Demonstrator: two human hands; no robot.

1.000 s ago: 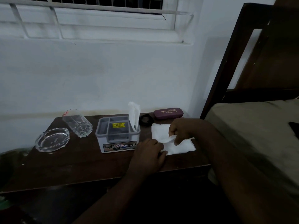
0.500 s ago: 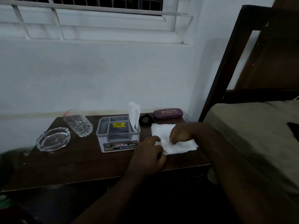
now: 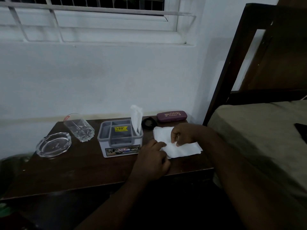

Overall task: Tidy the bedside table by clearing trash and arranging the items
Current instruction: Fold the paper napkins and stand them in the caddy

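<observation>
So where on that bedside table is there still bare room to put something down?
The widest bare wood is the front strip of the table, before the ashtray, glass and organizer box. A narrower gap lies between glass and box. The right end is crowded: tissue, both hands, black ring, spectacle case.

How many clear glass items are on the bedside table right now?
2. A clear oval glass ashtray sits at the table's left end; a clear faceted drinking glass, tilted, stands just right of it, beside the grey organiser box. None looks hidden.
</observation>
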